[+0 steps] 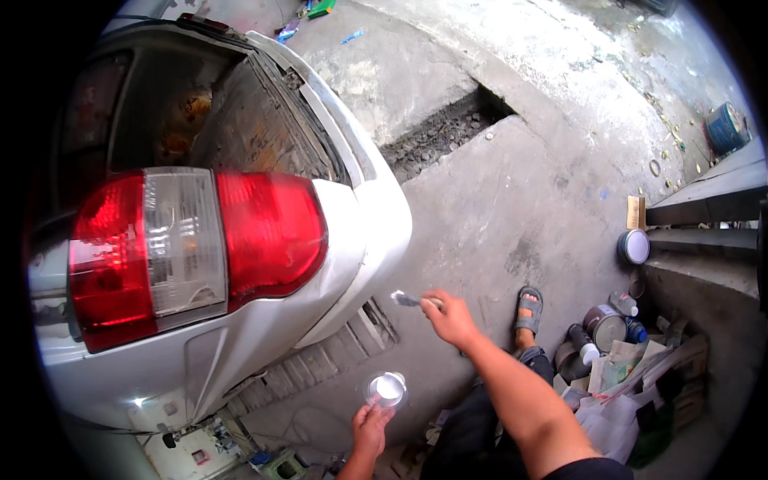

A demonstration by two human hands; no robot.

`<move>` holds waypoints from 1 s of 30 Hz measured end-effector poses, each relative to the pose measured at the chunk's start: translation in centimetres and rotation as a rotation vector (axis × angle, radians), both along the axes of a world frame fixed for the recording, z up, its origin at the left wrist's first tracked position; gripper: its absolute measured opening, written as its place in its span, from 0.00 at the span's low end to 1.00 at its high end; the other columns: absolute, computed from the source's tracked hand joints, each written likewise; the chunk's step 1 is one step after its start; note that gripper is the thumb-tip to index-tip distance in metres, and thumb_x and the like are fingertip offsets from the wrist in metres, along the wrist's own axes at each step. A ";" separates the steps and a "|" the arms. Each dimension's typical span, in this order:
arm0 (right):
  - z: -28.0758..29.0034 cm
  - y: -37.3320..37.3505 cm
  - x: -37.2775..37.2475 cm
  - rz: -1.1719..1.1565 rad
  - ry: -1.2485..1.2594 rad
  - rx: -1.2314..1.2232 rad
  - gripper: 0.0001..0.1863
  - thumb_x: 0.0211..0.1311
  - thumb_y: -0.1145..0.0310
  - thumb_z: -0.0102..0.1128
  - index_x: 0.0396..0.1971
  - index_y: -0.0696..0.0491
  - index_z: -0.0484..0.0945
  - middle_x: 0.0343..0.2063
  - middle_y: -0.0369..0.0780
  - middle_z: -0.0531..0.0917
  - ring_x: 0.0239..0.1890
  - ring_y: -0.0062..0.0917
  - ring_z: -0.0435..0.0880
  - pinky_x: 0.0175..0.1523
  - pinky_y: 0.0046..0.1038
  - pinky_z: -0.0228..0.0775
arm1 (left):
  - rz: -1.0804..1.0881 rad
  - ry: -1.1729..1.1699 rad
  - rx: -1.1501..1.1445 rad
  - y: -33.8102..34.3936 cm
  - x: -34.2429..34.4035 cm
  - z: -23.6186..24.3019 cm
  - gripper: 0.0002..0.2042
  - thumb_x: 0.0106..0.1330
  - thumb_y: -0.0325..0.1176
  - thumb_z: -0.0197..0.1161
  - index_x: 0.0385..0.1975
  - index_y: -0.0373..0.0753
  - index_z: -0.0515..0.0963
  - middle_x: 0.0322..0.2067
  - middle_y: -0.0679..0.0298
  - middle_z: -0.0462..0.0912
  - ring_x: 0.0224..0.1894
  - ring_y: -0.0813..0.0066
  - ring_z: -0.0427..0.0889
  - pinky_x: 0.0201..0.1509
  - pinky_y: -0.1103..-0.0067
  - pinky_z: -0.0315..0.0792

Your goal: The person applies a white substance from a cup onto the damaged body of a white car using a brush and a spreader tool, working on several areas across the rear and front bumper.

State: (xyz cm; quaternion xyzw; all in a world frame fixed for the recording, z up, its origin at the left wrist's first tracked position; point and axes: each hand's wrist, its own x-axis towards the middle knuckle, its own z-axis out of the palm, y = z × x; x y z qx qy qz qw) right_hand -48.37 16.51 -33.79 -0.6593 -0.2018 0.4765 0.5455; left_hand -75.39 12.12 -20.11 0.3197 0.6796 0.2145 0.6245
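My right hand (446, 318) grips a small brush or scraper (405, 299), its flat grey head tipped with white, over the concrete beside the white vehicle's rear corner (376, 216). Lower down, my left hand (370, 432) holds a small clear cup (387, 387) of white paint or paste upright, its fingers round the near side. The red and clear tail light (272, 236) fills much of the left, above and left of both hands. An open cavity (264, 120) with rusty, worn surfaces shows behind it.
A broken trench (448, 132) cuts the concrete floor (488, 208). Metal grating (296, 364) lies under the vehicle's corner. At right are a ledge (696, 280), cans (606, 326), bottles, papers (632, 376) and a blue bucket (724, 128). My sandalled foot (528, 312) stands near the cans.
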 end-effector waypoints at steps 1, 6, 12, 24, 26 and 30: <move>-0.9 -1.7 -0.4 -0.096 0.156 0.014 0.13 0.59 0.63 0.56 0.40 0.54 0.77 0.24 0.41 0.81 0.28 0.23 0.79 0.35 0.25 0.71 | 0.008 -0.009 0.008 -0.2 0.3 0.3 0.03 0.66 0.26 0.49 0.31 0.38 0.69 0.51 0.57 0.74 0.42 0.63 0.78 0.47 0.66 0.73; -0.8 -9.1 1.6 -0.291 0.285 -0.042 0.12 0.61 0.65 0.55 0.38 0.57 0.75 0.25 0.38 0.80 0.28 0.19 0.79 0.34 0.22 0.71 | 0.027 -0.017 0.004 -0.4 1.6 2.6 0.02 0.66 0.27 0.50 0.35 0.36 0.69 0.48 0.57 0.75 0.42 0.63 0.78 0.47 0.65 0.73; 3.0 -13.7 7.9 -0.556 0.397 -0.012 0.09 0.62 0.66 0.52 0.36 0.56 0.71 0.23 0.39 0.78 0.22 0.21 0.77 0.28 0.22 0.70 | 0.034 -0.144 0.041 -0.2 0.8 2.7 0.02 0.65 0.27 0.51 0.31 0.37 0.68 0.48 0.55 0.75 0.42 0.60 0.79 0.46 0.64 0.74; 12.5 -22.9 11.9 -0.961 0.274 0.130 0.09 0.59 0.65 0.55 0.35 0.53 0.69 0.20 0.37 0.75 0.18 0.21 0.74 0.23 0.22 0.68 | -0.085 -0.294 0.132 1.1 -0.6 8.3 0.04 0.64 0.28 0.53 0.31 0.36 0.67 0.40 0.55 0.77 0.38 0.61 0.79 0.42 0.65 0.76; 12.9 -24.7 11.0 -0.958 0.226 0.125 0.09 0.60 0.63 0.54 0.35 0.51 0.69 0.20 0.37 0.75 0.18 0.22 0.74 0.23 0.23 0.68 | -0.121 -0.298 0.109 1.0 0.9 8.9 0.04 0.64 0.28 0.54 0.31 0.36 0.68 0.38 0.56 0.77 0.37 0.63 0.79 0.42 0.67 0.76; 16.0 -24.9 7.7 -0.901 0.286 0.148 0.10 0.60 0.64 0.55 0.36 0.52 0.69 0.19 0.37 0.74 0.17 0.21 0.73 0.22 0.23 0.66 | -0.075 -0.292 0.111 0.1 -1.0 11.8 0.05 0.65 0.31 0.56 0.33 0.36 0.73 0.31 0.63 0.77 0.34 0.72 0.79 0.41 0.74 0.76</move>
